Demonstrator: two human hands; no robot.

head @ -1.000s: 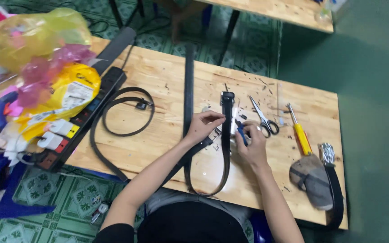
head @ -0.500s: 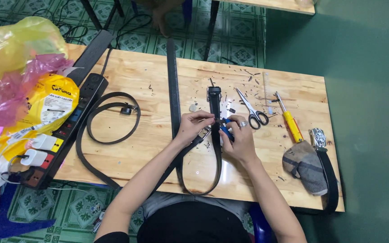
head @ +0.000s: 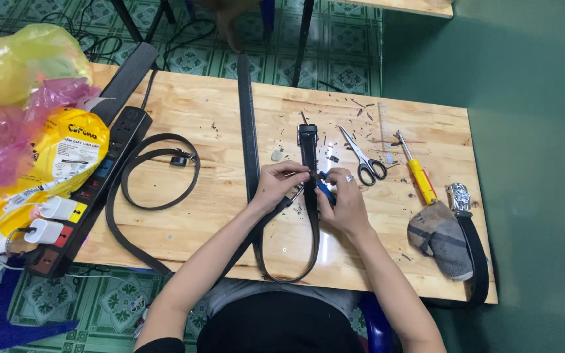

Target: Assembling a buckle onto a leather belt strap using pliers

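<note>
Since the earlier frames both hands stay on the same spot of the belt; the scissors, screwdriver and loose belts lie as before, and only the camera has shifted slightly.

Head view: the left hand (head: 279,185) is closed in a pinch on the black belt (head: 308,196), fingertips at the strap's left edge. The right hand (head: 342,199) is curled narrow against the strap's right edge, gripping a small blue tool (head: 325,190); its tip is hidden by the fingers. The belt lies on the wooden table (head: 230,104), its end with a metal clip (head: 307,134) pointing away from the person, and it loops back at the near table edge.

Scissors (head: 363,157) lie just right of the belt. A yellow-handled screwdriver (head: 418,173) lies further right. A grey cloth (head: 441,236) sits near the right edge, touching a second belt with a silver buckle (head: 459,197). A coiled belt (head: 158,173) lies to the left, beside a black power strip (head: 102,171) and a yellow bag (head: 63,153).
</note>
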